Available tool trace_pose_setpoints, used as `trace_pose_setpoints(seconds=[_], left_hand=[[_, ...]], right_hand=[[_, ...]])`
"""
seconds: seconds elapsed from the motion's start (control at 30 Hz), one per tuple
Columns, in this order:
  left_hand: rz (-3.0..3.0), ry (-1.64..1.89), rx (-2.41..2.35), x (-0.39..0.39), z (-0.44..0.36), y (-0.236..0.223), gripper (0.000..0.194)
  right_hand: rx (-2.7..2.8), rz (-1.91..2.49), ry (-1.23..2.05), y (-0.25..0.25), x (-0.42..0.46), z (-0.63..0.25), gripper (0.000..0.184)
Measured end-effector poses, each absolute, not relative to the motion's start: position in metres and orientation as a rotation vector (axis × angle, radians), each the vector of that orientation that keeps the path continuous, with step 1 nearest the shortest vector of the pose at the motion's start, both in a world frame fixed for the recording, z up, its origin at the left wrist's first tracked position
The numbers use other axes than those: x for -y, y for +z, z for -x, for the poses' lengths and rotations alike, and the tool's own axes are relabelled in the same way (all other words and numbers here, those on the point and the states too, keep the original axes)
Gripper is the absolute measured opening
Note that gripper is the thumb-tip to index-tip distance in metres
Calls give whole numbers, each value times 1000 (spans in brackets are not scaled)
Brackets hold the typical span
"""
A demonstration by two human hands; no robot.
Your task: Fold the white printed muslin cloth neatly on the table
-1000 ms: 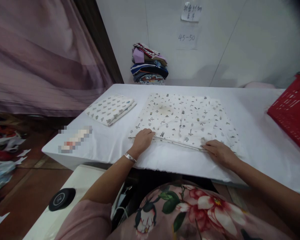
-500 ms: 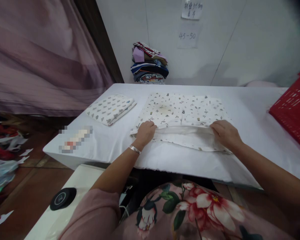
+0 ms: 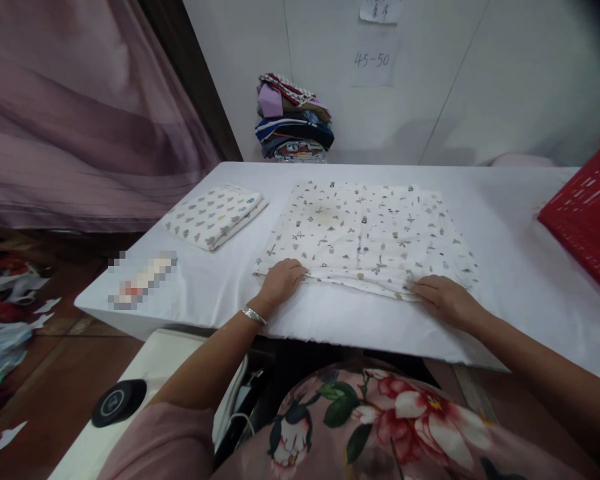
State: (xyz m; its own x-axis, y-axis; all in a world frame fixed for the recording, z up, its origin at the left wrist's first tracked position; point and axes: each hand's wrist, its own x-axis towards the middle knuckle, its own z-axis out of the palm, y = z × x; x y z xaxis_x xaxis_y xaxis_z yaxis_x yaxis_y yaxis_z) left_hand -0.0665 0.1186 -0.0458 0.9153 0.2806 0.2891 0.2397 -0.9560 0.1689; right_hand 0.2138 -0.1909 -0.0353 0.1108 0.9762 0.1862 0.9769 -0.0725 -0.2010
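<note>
A white cloth (image 3: 360,230) with small grey and olive printed motifs lies folded in a wide rectangle in front of me. At the left part of its near edge, my left hand (image 3: 281,283), with a silver bracelet at the wrist, has its fingers closed on the fabric. My right hand (image 3: 443,300) pinches the same edge farther right, its fingertips partly hidden. Between the hands the near edge is slightly rumpled, with layers lying nearly flush. Left of it rests a smaller folded cloth (image 3: 213,217) with grey cloud-like shapes, touched by neither hand.
Everything lies on a white-covered table (image 3: 510,220). A red plastic basket (image 3: 587,213) stands at the right. A stack of folded fabrics (image 3: 295,123) is by the wall. A blurred-out item (image 3: 145,280) lies near the left corner. A pink curtain (image 3: 80,120) hangs at left.
The lifted near flap of the cloth has come down flat, closing the gap under it. Both hands have moved down toward me with that edge.
</note>
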Motion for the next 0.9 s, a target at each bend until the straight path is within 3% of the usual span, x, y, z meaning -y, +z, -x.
trace_pose_setpoints(seconds=[0.67,0.9], left_hand=[[-3002,352,-225,-117,75,-36,25],[-3003,309,-238,-118,73,-35,23]], right_hand=[[1993,2104,-57,-48,199,-214,34],[1702,2161,219,-35,191,-224,35]])
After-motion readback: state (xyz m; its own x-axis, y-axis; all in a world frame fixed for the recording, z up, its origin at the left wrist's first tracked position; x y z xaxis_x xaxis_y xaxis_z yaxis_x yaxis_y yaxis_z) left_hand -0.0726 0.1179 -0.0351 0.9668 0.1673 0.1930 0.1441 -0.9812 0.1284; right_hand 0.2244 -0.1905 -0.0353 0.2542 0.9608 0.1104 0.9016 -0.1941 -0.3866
